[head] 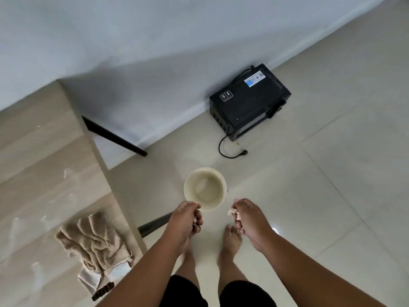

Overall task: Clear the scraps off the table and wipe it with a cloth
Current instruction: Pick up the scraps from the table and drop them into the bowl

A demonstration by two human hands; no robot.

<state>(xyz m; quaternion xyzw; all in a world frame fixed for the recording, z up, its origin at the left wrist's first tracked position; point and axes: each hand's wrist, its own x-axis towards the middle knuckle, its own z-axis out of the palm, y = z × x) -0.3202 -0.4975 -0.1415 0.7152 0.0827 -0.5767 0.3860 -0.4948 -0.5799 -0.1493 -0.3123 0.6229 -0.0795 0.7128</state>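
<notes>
Both fists, left hand (187, 218) and right hand (245, 218), are curled tight on scraps (234, 212), bucket (205, 188) just past my fingertips, so loosening early probably scatters bits onto the floor (321, 196).

Looks like a room in a home, sparsely furnished. Glossy cream floor tiles (332, 173) running up to a plain pale wall (132, 52); wood-grain counter (44, 151) on dark metal legs (115, 136); black countertop oven (250, 103) parked on the floor by the wall, cord (230, 151) unplugged; bare feet (231, 242) on the tiles; crumpled beige towel (93, 238) on the counter.
</notes>
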